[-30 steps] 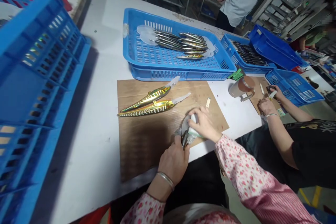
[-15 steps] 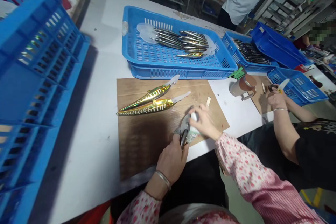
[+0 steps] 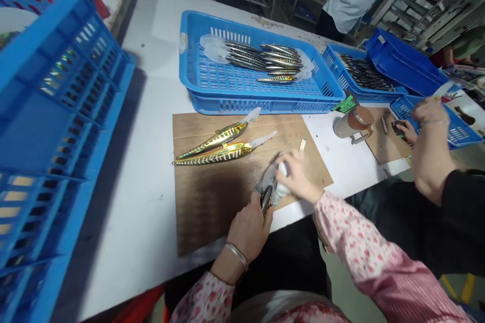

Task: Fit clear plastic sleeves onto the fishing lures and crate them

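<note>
My left hand point(image 3: 250, 228) is closed around a dark lure body point(image 3: 266, 199) at the near edge of a brown board point(image 3: 212, 186). My right hand point(image 3: 297, 176) is curled over the lure's clear plastic lip point(image 3: 270, 179), fingers pressed on a small white piece. Two gold striped fishing lures point(image 3: 217, 147) lie side by side on the board to the left of my hands. A small tan piece point(image 3: 302, 145) lies just beyond my right hand.
A blue basket point(image 3: 227, 86) with several silver lures stands behind the board. Stacked blue crates point(image 3: 49, 126) rise at the left. On the right, a co-worker's hands point(image 3: 428, 111) work over another board beside a brown mug point(image 3: 354, 124) and more blue baskets point(image 3: 390, 68). Another person stands at the far side.
My hands have stayed on the lure with little movement. The co-worker's nearer hand has lifted up and to the right, away from the board.
</note>
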Demonstrator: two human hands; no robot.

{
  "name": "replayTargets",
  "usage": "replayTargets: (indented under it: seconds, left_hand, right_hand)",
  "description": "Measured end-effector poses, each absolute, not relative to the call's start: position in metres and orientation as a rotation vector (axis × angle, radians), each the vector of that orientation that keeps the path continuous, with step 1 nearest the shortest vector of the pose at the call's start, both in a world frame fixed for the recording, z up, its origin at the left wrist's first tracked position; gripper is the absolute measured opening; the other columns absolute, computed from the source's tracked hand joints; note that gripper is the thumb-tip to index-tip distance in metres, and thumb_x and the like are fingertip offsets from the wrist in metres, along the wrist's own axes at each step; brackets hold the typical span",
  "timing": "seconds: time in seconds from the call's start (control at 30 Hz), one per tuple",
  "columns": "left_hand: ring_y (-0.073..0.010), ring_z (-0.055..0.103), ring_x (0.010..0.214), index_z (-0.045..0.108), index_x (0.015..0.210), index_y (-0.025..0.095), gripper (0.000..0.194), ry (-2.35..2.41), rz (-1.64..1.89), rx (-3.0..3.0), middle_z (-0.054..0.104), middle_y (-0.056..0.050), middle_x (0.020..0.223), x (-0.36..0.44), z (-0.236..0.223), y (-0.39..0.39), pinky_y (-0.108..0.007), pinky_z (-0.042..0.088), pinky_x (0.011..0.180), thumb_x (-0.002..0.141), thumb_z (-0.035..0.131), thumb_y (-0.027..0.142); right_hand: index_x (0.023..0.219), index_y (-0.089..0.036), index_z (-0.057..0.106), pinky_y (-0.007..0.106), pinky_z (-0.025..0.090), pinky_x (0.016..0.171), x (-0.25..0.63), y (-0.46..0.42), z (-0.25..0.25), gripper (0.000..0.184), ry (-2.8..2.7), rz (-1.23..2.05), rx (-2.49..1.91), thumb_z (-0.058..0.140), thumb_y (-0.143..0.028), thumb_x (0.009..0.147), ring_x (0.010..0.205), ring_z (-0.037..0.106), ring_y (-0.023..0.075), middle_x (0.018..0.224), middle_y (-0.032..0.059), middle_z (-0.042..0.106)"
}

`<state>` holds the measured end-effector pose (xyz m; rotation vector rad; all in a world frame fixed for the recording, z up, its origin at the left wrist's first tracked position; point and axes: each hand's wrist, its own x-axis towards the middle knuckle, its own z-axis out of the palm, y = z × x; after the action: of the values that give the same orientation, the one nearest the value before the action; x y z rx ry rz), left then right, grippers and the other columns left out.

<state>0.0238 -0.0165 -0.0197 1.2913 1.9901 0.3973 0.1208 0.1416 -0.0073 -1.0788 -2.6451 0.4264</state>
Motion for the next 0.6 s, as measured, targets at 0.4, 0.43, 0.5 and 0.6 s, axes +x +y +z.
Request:
replayTargets:
  seconds: [0.4,0.43,0.5,0.6]
  left_hand:
    - [-0.0285,0.068,0.081,0.036,0.096,0.020,0.012,1.996,0.403,1.309,0.067,-0.006,0.084,0.0256,-0.0186,-0.0171,-0.031,0.042,0.063,0.096,0.038,0.032]
    - [-0.0284,0.068,0.081,0.036,0.096,0.020,0.012,2.003,0.395,1.308,0.067,-0.007,0.084,0.0256,-0.0183,-0.0168,-0.031,0.042,0.063,0.095,0.039,0.032]
    - [-0.0291,0.068,0.082,0.037,0.097,0.019,0.014,2.027,0.364,1.305,0.067,-0.008,0.086,0.0261,-0.0177,-0.0164,-0.032,0.042,0.063,0.095,0.039,0.033]
    - [-0.0297,0.067,0.083,0.037,0.098,0.019,0.014,2.032,0.343,1.298,0.067,-0.009,0.088,0.0273,-0.0163,-0.0161,-0.032,0.042,0.063,0.095,0.039,0.032]
  right_hand:
    - [0.096,-0.025,0.062,0.036,0.039,0.087,0.1249,0.1363,-0.0060,0.018,-2.696,0.570,-0.920,0.061,-0.027,0.077,0.105,0.048,0.0232,0.110,0.0034,0.055]
    - [0.095,-0.025,0.062,0.036,0.039,0.087,0.1250,0.1377,-0.0059,0.018,-2.675,0.552,-0.971,0.061,-0.027,0.077,0.104,0.048,0.0233,0.109,0.0034,0.055]
    - [0.094,-0.024,0.062,0.038,0.039,0.087,0.1246,0.1407,-0.0053,0.017,-2.619,0.454,-1.109,0.061,-0.028,0.078,0.104,0.047,0.0246,0.106,0.0042,0.055]
    - [0.096,-0.024,0.062,0.039,0.039,0.087,0.1252,0.1379,-0.0046,0.019,-2.656,0.420,-1.079,0.061,-0.029,0.078,0.105,0.046,0.0256,0.108,0.0051,0.055]
